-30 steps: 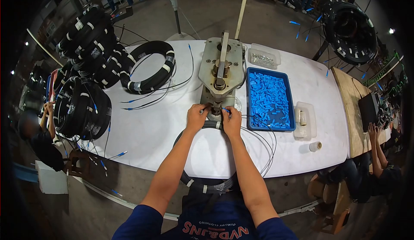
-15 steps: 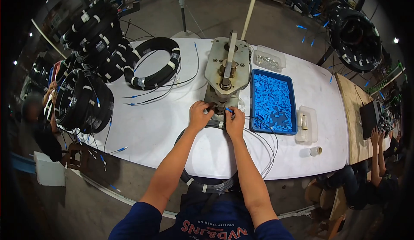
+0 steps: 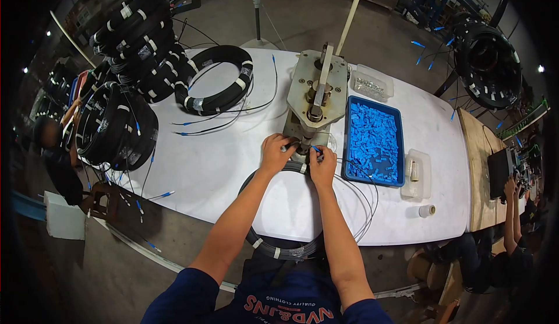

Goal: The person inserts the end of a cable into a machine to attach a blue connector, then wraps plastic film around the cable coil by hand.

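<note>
A metal hand press point(image 3: 317, 94) with a lever on top stands on the white table. At its base, my right hand point(image 3: 324, 166) is closed on a small blue connector point(image 3: 315, 148), at the right side of the press's lower die. My left hand point(image 3: 273, 156) is at the die's left side, fingers bent together; whatever they grip is hidden. Below both hands a coil of black cable point(image 3: 273, 253) hangs over the table's front edge against my body. Thin black cable loops point(image 3: 372, 199) run from near my right hand out over the table.
A blue tray point(image 3: 402, 178) full of blue connector parts lies right of the press. Clear plastic boxes point(image 3: 428, 178) and a white spool point(image 3: 427, 211) are nearby. Black cable coils point(image 3: 140, 50) are stacked at left. Other people point(image 3: 58, 166) work at both sides.
The view has shifted slightly, so the press, tray and coils appear a little further right. Both hands remain at the base of the press, with little change in their grip.
</note>
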The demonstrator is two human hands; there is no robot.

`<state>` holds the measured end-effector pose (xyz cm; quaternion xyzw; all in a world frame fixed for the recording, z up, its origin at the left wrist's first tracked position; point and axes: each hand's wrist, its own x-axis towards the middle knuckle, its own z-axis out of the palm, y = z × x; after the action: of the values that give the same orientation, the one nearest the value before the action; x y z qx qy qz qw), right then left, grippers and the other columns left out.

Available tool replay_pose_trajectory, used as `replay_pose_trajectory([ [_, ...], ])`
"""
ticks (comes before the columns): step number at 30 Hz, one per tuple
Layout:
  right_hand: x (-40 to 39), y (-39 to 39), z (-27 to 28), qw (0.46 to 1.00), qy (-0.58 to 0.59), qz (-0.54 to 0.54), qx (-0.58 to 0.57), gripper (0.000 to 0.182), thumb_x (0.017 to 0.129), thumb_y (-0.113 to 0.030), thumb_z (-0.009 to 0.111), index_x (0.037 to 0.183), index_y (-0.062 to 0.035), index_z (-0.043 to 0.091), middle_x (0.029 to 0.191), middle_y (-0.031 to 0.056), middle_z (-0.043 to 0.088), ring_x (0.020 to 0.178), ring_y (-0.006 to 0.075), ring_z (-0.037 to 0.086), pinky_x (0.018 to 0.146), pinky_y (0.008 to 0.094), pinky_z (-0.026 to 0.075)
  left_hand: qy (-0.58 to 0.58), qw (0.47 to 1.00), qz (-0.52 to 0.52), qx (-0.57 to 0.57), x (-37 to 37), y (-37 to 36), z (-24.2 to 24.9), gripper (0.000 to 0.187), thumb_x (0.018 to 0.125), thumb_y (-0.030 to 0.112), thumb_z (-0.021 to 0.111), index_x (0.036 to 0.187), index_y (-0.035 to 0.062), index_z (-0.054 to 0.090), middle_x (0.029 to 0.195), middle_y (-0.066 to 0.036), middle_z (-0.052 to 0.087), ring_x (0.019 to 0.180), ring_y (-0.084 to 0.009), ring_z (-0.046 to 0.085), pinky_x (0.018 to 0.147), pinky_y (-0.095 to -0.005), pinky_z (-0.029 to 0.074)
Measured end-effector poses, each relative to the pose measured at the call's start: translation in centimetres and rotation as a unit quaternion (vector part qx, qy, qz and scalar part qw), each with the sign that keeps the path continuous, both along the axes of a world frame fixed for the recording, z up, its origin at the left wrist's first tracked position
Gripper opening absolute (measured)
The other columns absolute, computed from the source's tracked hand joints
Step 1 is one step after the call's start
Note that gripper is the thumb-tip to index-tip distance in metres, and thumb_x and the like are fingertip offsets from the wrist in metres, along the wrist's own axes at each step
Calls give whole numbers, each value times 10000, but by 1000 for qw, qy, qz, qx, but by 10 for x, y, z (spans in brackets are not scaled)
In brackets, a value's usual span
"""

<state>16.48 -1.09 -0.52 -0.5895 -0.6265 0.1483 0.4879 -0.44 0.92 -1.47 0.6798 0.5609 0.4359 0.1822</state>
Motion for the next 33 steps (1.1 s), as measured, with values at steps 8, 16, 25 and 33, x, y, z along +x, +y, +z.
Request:
replay_pose_trajectory([
  [8,-1,-1,1,1000,0,0,9,121,879,-157,683,918,-44,669,791,98,622,788,300,554,715,428,448,16,1000,13,-22,0,-3,7,221,847,298,696,972,131,766,865,-51,667,954,-272,585,893,-410,422],
  [16,1,0,-1,1000,1,6,-7,112,875,-130,670,937,-36,667,803,108,623,802,305,557,732,423,451,15,1000,10,-22,2,-5,12,223,847,280,684,990,128,762,843,-58,654,936,-272,583,895,-406,419],
  [25,1,1,-3,1000,-11,3,-3,136,902,-161,654,953,-38,684,820,110,634,814,305,568,730,422,456,10,1000,10,-18,1,-4,14,219,831,264,699,979,114,761,842,-70,660,918,-284,594,861,-412,446],
  [33,1,1,-4,996,-43,11,-74,209,948,-216,585,1088,-128,713,930,86,641,933,300,549,829,442,433,-8,1000,16,1,2,-2,8,203,853,267,699,960,109,765,834,-74,665,900,-282,601,834,-415,454],
])
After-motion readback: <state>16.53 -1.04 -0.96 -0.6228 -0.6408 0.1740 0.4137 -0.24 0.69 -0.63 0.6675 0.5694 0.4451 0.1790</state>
